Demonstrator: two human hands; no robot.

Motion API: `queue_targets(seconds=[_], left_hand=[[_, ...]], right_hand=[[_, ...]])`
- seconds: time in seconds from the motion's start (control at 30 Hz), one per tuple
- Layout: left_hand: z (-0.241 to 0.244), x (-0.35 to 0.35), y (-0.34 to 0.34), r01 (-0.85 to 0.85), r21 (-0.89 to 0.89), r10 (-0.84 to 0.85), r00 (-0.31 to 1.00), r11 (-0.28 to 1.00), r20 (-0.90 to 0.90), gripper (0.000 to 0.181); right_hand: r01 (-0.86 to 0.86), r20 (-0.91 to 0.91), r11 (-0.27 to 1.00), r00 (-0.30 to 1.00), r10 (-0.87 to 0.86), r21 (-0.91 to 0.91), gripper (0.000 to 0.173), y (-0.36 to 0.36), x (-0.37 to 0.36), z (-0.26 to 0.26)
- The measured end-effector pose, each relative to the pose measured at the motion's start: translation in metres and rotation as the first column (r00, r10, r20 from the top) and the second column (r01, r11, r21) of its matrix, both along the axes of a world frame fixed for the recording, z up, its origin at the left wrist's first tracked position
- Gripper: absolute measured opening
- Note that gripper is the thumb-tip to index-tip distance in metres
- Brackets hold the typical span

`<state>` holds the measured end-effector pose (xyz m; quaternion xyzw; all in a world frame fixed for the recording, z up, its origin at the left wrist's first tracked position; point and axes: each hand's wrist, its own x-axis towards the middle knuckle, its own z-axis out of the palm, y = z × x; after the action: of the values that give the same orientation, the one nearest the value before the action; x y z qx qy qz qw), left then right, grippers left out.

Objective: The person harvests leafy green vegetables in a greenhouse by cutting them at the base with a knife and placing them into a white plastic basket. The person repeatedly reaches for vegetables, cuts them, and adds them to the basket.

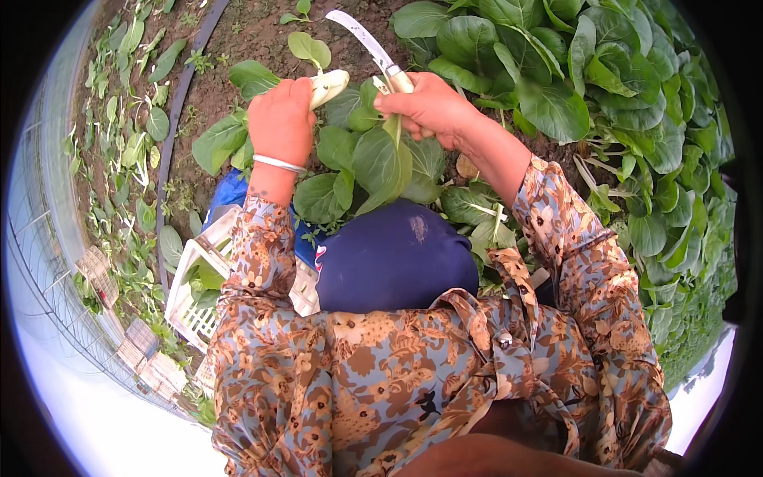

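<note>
My left hand (280, 119) is closed around a head of leafy greens, likely bok choy, whose pale stem base (331, 88) sticks out to the right. Its leaves (220, 140) spread out on the hand's left side. In my right hand (438, 107) is a curved harvesting knife (360, 39) with a pale handle, its blade angled up and left, apart from the stem base. A loose green leaf (384, 161) hangs below the right thumb, seemingly pinched against the handle. The fingers of both hands are partly hidden.
Dense rows of growing greens (524, 65) fill the right side. A white plastic crate (197, 292) with leaves inside stands left of my knee (393, 256), near blue plastic (229, 191). A black drip hose (176, 125) crosses the soil, with cut leaves scattered beyond it.
</note>
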<state>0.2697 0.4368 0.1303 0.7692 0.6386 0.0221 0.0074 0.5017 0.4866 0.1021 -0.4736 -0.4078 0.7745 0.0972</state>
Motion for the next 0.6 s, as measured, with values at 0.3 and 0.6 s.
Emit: queue_targets(seconds=[0.3, 0.6], left_hand=[[0.005, -0.007, -0.019, 0.136, -0.019, -0.134, 0.987, 0.991, 0.091, 0.039], [-0.001, 0.067, -0.021, 0.363, -0.207, -0.316, 0.921, 0.909, 0.227, 0.034]], right_hand=[[0.029, 0.130, 0.888, 0.987, -0.099, 0.458, 0.025, -0.001, -0.008, 0.007], [0.025, 0.030, 0.996, 0.999, -0.028, 0.083, 0.040, -0.011, 0.028, -0.019]])
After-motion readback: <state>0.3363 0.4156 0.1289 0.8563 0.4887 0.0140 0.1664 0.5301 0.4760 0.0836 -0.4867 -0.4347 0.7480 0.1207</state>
